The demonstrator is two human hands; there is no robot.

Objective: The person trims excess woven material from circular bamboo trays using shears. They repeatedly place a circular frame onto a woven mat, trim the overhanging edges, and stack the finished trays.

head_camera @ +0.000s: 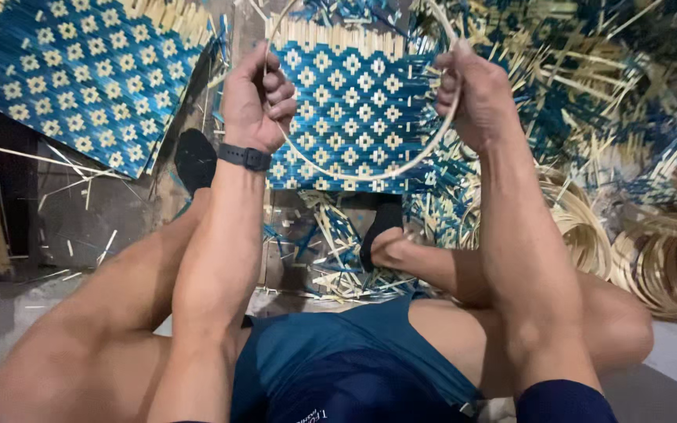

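Both fists, left hand [256,98] at nine o'clock and right hand [472,94] at three, clench the cane hoop [370,174], keeping it round above the woven mat [354,110].

Two woven blue-and-cream mats [80,78] [354,110], one bent cane hoop [370,174], one black wristband [244,157], two hands [256,98] [476,94].
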